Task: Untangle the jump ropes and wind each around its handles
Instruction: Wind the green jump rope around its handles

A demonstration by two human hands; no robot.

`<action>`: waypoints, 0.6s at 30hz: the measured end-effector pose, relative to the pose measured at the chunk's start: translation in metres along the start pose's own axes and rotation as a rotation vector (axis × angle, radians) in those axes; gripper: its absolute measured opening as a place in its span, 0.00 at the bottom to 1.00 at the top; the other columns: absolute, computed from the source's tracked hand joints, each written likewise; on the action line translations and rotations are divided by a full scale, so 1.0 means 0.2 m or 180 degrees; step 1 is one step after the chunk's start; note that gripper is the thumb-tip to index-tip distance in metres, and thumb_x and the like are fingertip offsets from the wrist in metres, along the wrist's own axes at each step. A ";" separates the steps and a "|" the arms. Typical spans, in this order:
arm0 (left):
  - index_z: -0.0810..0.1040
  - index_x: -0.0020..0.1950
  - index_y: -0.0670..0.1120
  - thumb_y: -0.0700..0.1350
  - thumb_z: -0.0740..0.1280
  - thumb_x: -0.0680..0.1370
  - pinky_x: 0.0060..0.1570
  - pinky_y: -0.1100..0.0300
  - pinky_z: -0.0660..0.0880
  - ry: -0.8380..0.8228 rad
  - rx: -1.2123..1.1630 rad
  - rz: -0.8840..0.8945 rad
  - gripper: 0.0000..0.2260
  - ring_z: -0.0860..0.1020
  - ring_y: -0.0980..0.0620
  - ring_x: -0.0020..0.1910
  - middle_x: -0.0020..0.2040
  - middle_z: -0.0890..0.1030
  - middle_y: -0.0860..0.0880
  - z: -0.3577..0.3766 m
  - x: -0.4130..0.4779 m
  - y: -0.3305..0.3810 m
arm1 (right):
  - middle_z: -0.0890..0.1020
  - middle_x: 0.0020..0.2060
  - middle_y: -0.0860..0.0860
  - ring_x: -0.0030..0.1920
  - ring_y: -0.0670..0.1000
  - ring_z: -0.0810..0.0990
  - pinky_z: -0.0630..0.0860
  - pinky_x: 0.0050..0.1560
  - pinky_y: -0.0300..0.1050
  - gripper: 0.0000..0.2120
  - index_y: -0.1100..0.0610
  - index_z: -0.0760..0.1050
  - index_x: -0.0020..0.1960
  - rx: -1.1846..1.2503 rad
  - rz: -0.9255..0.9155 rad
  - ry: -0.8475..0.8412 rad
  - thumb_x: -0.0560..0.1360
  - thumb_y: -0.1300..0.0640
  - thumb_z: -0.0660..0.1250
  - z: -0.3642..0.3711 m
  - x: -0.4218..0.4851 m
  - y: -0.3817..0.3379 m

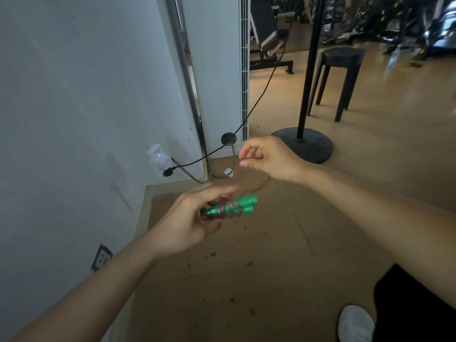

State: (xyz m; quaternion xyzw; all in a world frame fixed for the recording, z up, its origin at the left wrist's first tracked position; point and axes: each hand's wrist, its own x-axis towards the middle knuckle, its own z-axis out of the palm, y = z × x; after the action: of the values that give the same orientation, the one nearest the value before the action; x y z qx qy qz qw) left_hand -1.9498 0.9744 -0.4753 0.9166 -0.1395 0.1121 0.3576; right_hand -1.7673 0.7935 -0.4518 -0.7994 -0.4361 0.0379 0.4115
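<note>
The left hand (195, 218) holds two green handles (249, 202) side by side, with its fingers curled round them. A thin red rope (229, 209) goes round the middle of the handles in a few loops. The right hand (269, 159) is higher up and a little to the right, apart from the left hand. Its thumb and finger pinch the rope, and the rope runs down from there to the handles. A loose bit of rope hangs under the right hand. Both hands are out over a brown floor (271, 255) with small dark bits on it. A white wall (74, 95) is on the left. A black stool (343, 58) stands far back. A white shoe (355, 322) shows at the bottom right.
</note>
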 end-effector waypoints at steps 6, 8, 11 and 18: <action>0.81 0.55 0.56 0.42 0.82 0.65 0.52 0.57 0.80 0.1035 -0.1154 -0.0641 0.22 0.83 0.44 0.50 0.52 0.83 0.53 -0.04 0.05 0.00 | 0.85 0.40 0.52 0.36 0.47 0.83 0.81 0.40 0.48 0.09 0.55 0.82 0.52 -0.0021 0.0322 -0.0359 0.76 0.52 0.71 0.09 0.03 0.05; 0.81 0.54 0.54 0.47 0.83 0.64 0.53 0.52 0.81 0.1477 -0.1410 -0.0889 0.21 0.84 0.43 0.51 0.53 0.84 0.52 -0.08 0.07 -0.02 | 0.84 0.40 0.54 0.34 0.51 0.83 0.82 0.39 0.51 0.08 0.56 0.81 0.55 0.0217 0.0440 -0.0574 0.78 0.54 0.69 0.12 0.01 0.04; 0.80 0.58 0.44 0.42 0.79 0.68 0.50 0.52 0.83 0.2105 -0.2071 -0.1317 0.19 0.83 0.39 0.53 0.56 0.83 0.43 -0.13 0.09 -0.08 | 0.83 0.42 0.57 0.33 0.51 0.80 0.79 0.36 0.46 0.10 0.58 0.78 0.60 0.0674 0.0628 -0.0678 0.79 0.58 0.67 0.16 -0.03 0.00; 0.75 0.60 0.39 0.37 0.77 0.72 0.44 0.60 0.82 0.2828 -0.1803 -0.1756 0.19 0.85 0.51 0.42 0.56 0.81 0.38 -0.26 0.05 -0.26 | 0.82 0.41 0.52 0.31 0.49 0.79 0.77 0.32 0.46 0.09 0.57 0.77 0.54 0.0695 0.0722 -0.0919 0.75 0.62 0.72 0.25 -0.09 -0.03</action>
State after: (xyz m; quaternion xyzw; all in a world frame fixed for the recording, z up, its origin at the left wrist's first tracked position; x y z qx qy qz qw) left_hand -1.9277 1.0454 -0.4664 0.6531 0.2424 0.3463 0.6283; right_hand -1.8032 0.8129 -0.4852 -0.7803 -0.3911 0.2451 0.4220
